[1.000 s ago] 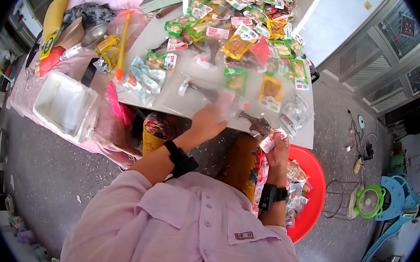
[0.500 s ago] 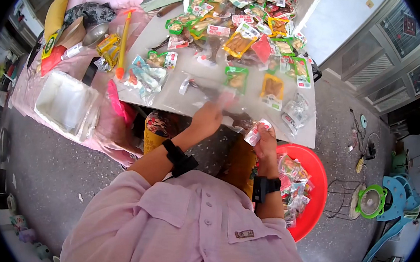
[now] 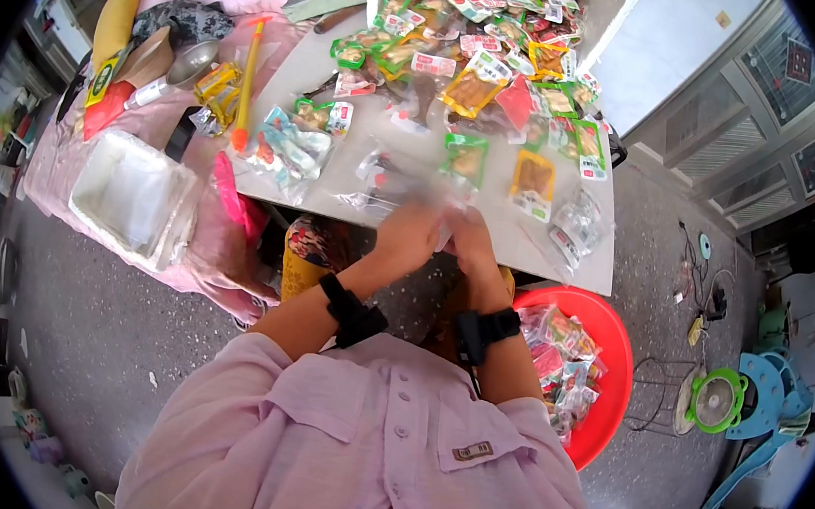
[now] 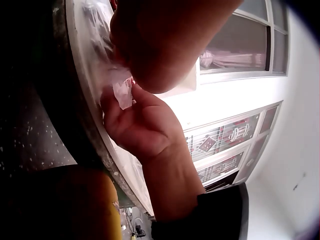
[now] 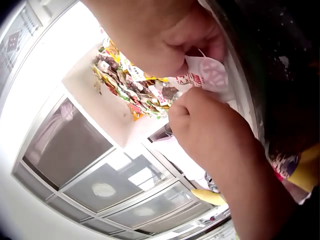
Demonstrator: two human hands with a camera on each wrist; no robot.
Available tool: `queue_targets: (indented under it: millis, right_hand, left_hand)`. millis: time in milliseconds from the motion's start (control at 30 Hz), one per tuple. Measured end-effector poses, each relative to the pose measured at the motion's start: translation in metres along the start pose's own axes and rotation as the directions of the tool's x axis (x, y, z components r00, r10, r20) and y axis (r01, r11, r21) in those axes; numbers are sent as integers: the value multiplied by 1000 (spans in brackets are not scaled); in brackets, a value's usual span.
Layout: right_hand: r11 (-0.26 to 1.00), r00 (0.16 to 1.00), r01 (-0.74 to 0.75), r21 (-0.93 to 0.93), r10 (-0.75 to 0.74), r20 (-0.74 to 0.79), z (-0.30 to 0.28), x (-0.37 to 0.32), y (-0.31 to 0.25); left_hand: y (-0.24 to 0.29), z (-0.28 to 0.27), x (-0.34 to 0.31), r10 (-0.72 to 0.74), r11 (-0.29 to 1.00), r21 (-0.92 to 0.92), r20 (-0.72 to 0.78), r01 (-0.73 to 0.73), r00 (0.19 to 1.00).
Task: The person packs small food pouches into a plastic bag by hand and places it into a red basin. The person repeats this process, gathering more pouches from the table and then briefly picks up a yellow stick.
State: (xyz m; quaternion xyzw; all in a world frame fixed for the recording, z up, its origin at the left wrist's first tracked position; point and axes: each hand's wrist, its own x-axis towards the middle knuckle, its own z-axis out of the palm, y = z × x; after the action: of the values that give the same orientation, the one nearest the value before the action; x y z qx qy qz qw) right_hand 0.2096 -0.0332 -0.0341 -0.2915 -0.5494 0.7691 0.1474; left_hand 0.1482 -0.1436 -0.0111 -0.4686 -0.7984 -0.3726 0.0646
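Note:
At the table's near edge, my left hand (image 3: 407, 237) and right hand (image 3: 472, 242) are close together. Between them is a small plastic packet with a white and pink label (image 5: 208, 73); in the right wrist view, the fingers of my right hand (image 5: 167, 42) pinch its upper side, while my curled left hand (image 5: 212, 122) grips its lower side. The left wrist view shows a clear plastic corner (image 4: 123, 95) in the fingers of my right hand (image 4: 142, 125), with my left hand (image 4: 152, 45) across the top. Just beyond lies a clear bag with dark contents (image 3: 382, 177), partly blurred.
Colourful food packets (image 3: 476, 81) heap at the table's back and in a white box. A red basin (image 3: 618, 370) of packets stands on the floor at right. At left, a white foam box (image 3: 131, 196) rests on pink cloth. A green fan (image 3: 715, 396) is far right.
My right hand has moved left and up from the basin side, bringing the labelled packet to my left hand. My left hand has stayed nearly in place.

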Motion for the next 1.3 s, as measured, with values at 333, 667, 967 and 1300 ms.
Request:
queue_targets:
  millis: [333, 667, 967, 1300]
  right_hand:
    - [945, 988, 131, -299, -151, -44, -11, 17, 22]
    - [426, 709, 426, -798, -705, 3, -22, 3, 24]
    - [202, 544, 484, -851, -831, 112, -22, 0, 30]
    - [198, 514, 521, -830, -849, 120, -21, -3, 25]
  left_hand:
    - [-3, 3, -6, -2, 1000, -3, 29, 2, 1000]
    - [1, -44, 39, -116, 987, -70, 326, 146, 938]
    - [-144, 25, 138, -598, 738, -339, 73, 583, 798]
    - [-114, 31, 155, -660, 502, -613, 185, 610, 728]
